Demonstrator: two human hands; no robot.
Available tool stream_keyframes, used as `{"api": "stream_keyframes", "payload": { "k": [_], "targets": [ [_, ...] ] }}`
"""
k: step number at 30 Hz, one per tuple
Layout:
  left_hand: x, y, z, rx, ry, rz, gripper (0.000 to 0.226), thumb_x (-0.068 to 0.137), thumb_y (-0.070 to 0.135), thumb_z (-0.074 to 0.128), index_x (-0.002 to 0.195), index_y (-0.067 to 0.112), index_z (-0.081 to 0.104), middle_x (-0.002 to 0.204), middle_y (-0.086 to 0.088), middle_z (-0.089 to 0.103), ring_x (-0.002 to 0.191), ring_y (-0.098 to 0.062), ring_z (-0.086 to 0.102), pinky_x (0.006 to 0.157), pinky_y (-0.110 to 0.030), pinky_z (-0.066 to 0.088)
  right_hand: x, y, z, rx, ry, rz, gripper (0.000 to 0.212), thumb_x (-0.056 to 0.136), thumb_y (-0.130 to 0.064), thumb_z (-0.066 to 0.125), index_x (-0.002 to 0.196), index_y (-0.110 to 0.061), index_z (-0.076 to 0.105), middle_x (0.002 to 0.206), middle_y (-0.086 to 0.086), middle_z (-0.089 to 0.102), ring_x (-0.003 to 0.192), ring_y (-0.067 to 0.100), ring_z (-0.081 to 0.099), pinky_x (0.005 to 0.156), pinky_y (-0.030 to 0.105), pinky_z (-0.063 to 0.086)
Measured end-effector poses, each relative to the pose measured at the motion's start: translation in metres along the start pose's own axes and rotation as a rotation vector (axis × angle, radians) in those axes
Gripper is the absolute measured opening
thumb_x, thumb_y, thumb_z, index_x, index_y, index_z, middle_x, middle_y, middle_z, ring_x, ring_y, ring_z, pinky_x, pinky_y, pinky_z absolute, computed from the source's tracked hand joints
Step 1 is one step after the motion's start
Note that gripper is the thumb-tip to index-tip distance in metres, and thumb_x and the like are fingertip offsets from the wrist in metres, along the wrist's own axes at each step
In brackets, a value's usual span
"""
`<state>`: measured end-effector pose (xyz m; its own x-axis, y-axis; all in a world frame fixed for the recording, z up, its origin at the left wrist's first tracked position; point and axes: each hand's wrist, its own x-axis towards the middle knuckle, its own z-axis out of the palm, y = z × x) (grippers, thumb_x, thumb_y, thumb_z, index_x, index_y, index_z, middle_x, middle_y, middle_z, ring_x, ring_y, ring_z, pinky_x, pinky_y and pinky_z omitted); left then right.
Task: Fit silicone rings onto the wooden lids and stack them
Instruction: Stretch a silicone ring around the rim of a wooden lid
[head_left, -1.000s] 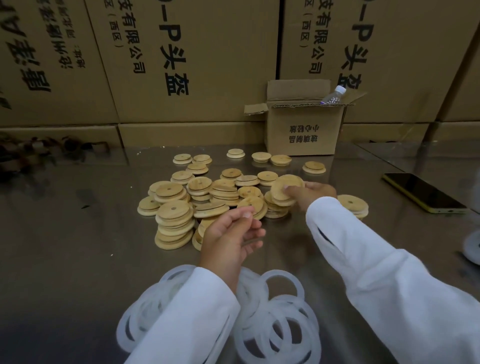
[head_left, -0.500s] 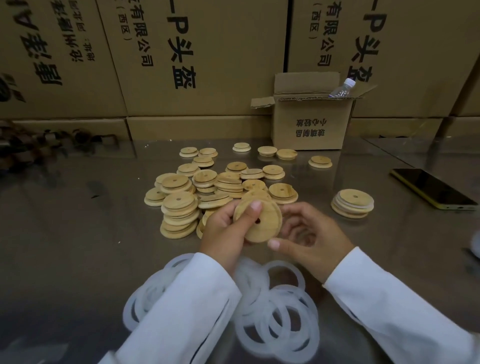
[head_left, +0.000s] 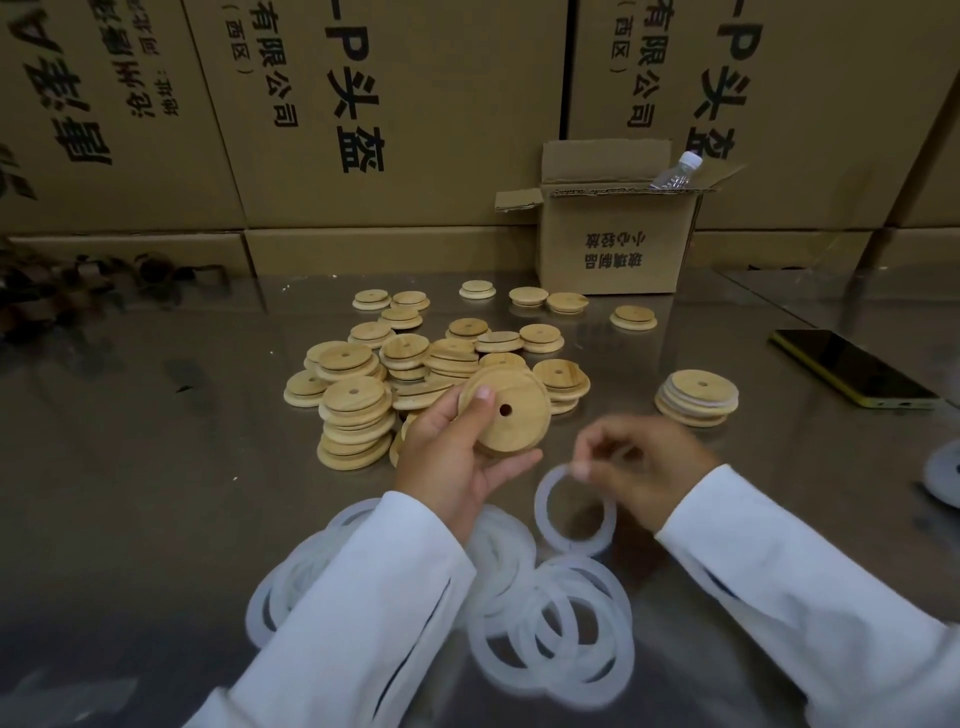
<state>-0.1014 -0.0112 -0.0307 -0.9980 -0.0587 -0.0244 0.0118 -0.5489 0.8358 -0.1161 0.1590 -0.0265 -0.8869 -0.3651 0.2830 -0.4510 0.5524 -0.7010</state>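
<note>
lid sits clasped in left grip, while right grip pinches ring hanging just below.

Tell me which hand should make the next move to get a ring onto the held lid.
Right, most likely. The right hand pinches a silicone ring close beside the wooden lid, while the left hand is occupied gripping that lid and need only steady it.

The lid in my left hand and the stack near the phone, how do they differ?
The held lid is single, tilted, bare wood, gripped by the left hand. The stack lies flat on the table, pale rings showing between its lids. Both are round wood with a centre hole.
</note>
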Motion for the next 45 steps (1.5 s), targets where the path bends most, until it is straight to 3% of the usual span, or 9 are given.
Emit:
{"api": "stream_keyframes", "payload": {
  "k": [2, 5, 9, 12, 16, 19, 24, 36, 45],
  "targets": [
    [0.001, 0.001, 0.0, -0.051, -0.006, -0.039, 0.024, 0.091, 0.015, 0.05, 0.112, 0.009, 0.06, 0.111, -0.014, 0.065, 0.1, -0.031, 0.064, 0.064, -0.039, 0.058, 0.0, -0.003, -0.01, 0.212, 0.154, -0.053, 0.023, 0.076, -0.005, 0.069, 0.066, -0.024, 0.062, 0.065, -0.009, 0.063, 0.068, 0.006, 0.058, 0.071, 0.017, 0.047],
    [0.0, 0.001, 0.002, -0.067, -0.015, -0.081, 0.032, 0.092, 0.014, 0.048, 0.122, 0.004, 0.054, 0.117, -0.017, 0.062, 0.102, -0.033, 0.062, 0.063, -0.041, 0.058, -0.003, -0.011, -0.017, 0.535, 0.225, -0.091, 0.003, 0.071, -0.016, 0.065, 0.07, -0.018, 0.063, 0.06, -0.013, 0.064, 0.061, -0.002, 0.058, 0.061, 0.008, 0.045],
    [-0.003, -0.001, 0.006, -0.028, -0.076, -0.165, 0.044, 0.086, 0.031, 0.052, 0.121, 0.006, 0.055, 0.12, -0.017, 0.061, 0.102, -0.033, 0.063, 0.065, -0.045, 0.058, -0.001, -0.013, -0.009, 0.663, 0.277, -0.018, 0.005, 0.075, -0.014, 0.063, 0.072, -0.017, 0.065, 0.057, -0.013, 0.065, 0.056, -0.003, 0.058, 0.054, 0.007, 0.044],
    [-0.006, -0.003, 0.007, 0.09, -0.17, -0.164, 0.052, 0.069, 0.045, 0.057, 0.11, 0.012, 0.064, 0.109, -0.011, 0.068, 0.099, -0.028, 0.066, 0.067, -0.041, 0.058, 0.001, -0.01, 0.003, 0.639, 0.372, 0.038, 0.017, 0.079, -0.006, 0.064, 0.07, -0.021, 0.067, 0.062, -0.011, 0.068, 0.063, 0.001, 0.062, 0.06, 0.012, 0.049],
    [-0.009, -0.008, 0.008, 0.271, -0.206, -0.032, 0.028, 0.074, 0.026, 0.062, 0.1, 0.015, 0.065, 0.094, -0.007, 0.071, 0.086, -0.019, 0.07, 0.064, -0.03, 0.057, -0.001, -0.01, 0.012, 0.584, 0.447, 0.021, 0.017, 0.077, -0.01, 0.068, 0.069, -0.025, 0.067, 0.065, -0.013, 0.069, 0.066, 0.002, 0.064, 0.06, 0.009, 0.049],
    [-0.006, -0.009, 0.007, 0.288, -0.191, -0.011, 0.018, 0.087, 0.019, 0.054, 0.102, 0.014, 0.063, 0.096, -0.008, 0.069, 0.086, -0.019, 0.069, 0.065, -0.03, 0.057, 0.0, -0.011, 0.013, 0.592, 0.45, -0.001, 0.015, 0.075, -0.012, 0.07, 0.072, -0.027, 0.067, 0.068, -0.013, 0.07, 0.068, 0.002, 0.064, 0.061, 0.01, 0.05],
    [-0.006, -0.011, 0.006, 0.304, -0.191, -0.003, 0.024, 0.092, 0.021, 0.048, 0.11, 0.013, 0.061, 0.108, -0.012, 0.066, 0.097, -0.022, 0.066, 0.072, -0.034, 0.057, 0.001, -0.01, 0.012, 0.536, 0.441, -0.005, 0.019, 0.075, -0.013, 0.07, 0.068, -0.03, 0.068, 0.069, -0.015, 0.07, 0.068, 0.001, 0.063, 0.063, 0.01, 0.049],
    [-0.004, -0.012, 0.001, 0.38, -0.238, 0.1, 0.036, 0.073, 0.035, 0.056, 0.105, 0.02, 0.065, 0.103, -0.008, 0.069, 0.095, -0.022, 0.067, 0.068, -0.037, 0.057, 0.002, -0.014, 0.011, 0.555, 0.441, 0.101, 0.019, 0.078, -0.01, 0.067, 0.067, -0.024, 0.066, 0.066, -0.01, 0.067, 0.063, -0.002, 0.06, 0.059, 0.007, 0.048],
    [-0.005, -0.012, 0.003, 0.403, -0.238, 0.22, 0.035, 0.077, 0.035, 0.054, 0.105, 0.018, 0.064, 0.1, -0.003, 0.07, 0.097, -0.022, 0.067, 0.074, -0.038, 0.056, 0.001, -0.015, 0.005, 0.588, 0.416, 0.103, 0.018, 0.078, -0.014, 0.068, 0.066, -0.028, 0.068, 0.063, -0.013, 0.067, 0.063, 0.0, 0.06, 0.062, 0.007, 0.048]
  ]
}}
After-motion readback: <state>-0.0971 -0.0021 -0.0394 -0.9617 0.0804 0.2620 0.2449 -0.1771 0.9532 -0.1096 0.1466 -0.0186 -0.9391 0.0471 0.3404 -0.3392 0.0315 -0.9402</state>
